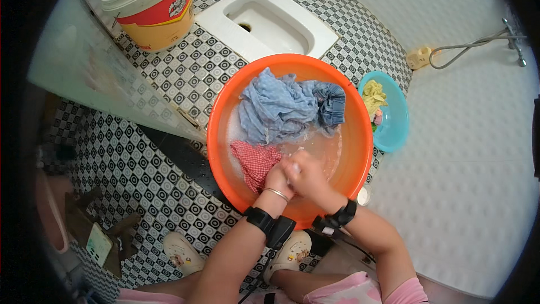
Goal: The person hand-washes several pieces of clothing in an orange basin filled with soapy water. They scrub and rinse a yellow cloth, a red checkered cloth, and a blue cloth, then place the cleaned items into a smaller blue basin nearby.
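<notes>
A large orange plastic basin (214, 152) holds soapy water. My left hand (278, 177), with a bangle at the wrist, presses against my right hand (304, 173) over the water. Both are closed around part of a red-and-white checked cloth (255, 162), though the fingers are blurred and partly hide it. Its loose part spreads to the left of my hands, touching the suds. Beyond my hands, a wet light-blue dotted garment (276, 105) lies heaped in the basin, beside a denim garment with an elastic waistband (331, 103).
A turquoise basin (396, 118) with yellow cloth (373, 96) stands right of the orange one. Behind are a white squat toilet (270, 25) and a large plastic bucket (154, 21). A glass door (126, 88) stands at left; a shower hose (464, 46) hangs at right.
</notes>
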Action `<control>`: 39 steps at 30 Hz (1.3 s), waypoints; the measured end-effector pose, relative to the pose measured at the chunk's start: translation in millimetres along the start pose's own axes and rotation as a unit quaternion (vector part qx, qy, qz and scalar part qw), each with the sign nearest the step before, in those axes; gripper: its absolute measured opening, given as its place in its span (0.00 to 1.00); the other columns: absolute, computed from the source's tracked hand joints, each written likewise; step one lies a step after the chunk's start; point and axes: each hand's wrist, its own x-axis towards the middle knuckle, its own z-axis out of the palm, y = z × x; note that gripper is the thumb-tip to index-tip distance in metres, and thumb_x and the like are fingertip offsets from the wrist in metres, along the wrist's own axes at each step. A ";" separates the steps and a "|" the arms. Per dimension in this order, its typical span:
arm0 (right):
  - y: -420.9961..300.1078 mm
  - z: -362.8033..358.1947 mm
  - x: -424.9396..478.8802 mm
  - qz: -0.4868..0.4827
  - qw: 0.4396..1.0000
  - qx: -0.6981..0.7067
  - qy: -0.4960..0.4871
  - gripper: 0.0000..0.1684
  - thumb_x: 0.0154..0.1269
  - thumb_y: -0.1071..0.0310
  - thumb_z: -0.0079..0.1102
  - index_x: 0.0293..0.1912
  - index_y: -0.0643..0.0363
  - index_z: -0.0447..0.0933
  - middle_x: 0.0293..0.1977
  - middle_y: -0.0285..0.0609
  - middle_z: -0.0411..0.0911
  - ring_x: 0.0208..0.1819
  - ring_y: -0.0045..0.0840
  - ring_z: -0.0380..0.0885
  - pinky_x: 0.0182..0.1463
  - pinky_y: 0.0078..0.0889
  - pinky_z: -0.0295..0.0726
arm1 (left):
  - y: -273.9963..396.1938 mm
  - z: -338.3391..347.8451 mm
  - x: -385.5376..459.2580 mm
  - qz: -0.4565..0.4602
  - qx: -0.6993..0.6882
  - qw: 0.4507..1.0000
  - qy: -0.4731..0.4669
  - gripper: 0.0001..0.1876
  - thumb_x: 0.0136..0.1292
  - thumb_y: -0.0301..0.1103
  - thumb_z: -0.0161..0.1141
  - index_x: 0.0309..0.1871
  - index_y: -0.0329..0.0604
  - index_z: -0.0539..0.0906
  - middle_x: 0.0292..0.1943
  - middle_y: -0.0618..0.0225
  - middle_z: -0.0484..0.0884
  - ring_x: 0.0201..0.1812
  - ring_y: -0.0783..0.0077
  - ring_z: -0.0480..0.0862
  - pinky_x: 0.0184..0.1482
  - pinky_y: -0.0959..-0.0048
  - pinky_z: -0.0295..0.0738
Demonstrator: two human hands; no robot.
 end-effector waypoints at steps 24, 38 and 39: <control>-16.8 1.2 -7.8 -0.076 0.996 0.042 -0.023 0.06 0.60 0.69 0.53 0.34 0.61 0.75 0.31 0.52 0.72 0.33 0.47 0.72 0.37 0.37 0.74 | 10.6 -12.7 -2.4 0.060 0.073 0.992 -0.085 0.14 0.72 0.43 0.43 0.40 0.45 0.75 0.34 0.71 0.78 0.34 0.71 0.79 0.34 0.74 0.74; 48.7 -13.2 8.6 0.087 0.994 -0.047 0.047 0.12 0.63 0.64 0.54 0.31 0.63 0.71 0.29 0.53 0.76 0.29 0.47 0.75 0.33 0.41 0.74 | 24.1 14.0 -15.3 -0.134 0.122 0.975 -0.130 0.18 0.70 0.54 0.43 0.44 0.52 0.76 0.38 0.73 0.80 0.38 0.75 0.78 0.35 0.75 0.70; 58.1 -14.7 12.0 0.093 0.991 -0.059 0.073 0.11 0.63 0.64 0.55 0.32 0.63 0.71 0.29 0.52 0.77 0.29 0.45 0.76 0.34 0.39 0.74 | 29.1 17.2 -14.3 -0.134 0.109 0.975 -0.138 0.16 0.70 0.51 0.45 0.46 0.52 0.76 0.41 0.72 0.81 0.43 0.75 0.78 0.40 0.74 0.70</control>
